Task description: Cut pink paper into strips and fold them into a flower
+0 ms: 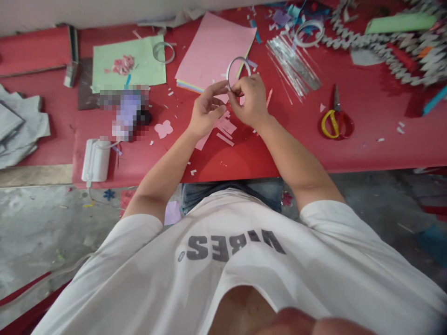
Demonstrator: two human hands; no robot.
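A thin roll of tape (227, 74) stands upright between my hands over the red table. My right hand (250, 98) pinches its lower edge with thumb and forefinger. My left hand (208, 110) is beside it, fingers curved and apart, its forefinger reaching the roll's lower left side; whether it holds a bit of tape is too small to tell. Below the hands lie pink paper strips (225, 126). Behind them is a stack of coloured paper (213, 46) with a pink sheet on top.
Scissors (335, 122) and silvery strips (293, 65) lie to the right, another tape roll (310, 33) behind them. On the left are a green sheet (146, 70) with a tape roll, a white power bank (96, 160), a pink paper shape (163, 129) and grey paper (21, 125).
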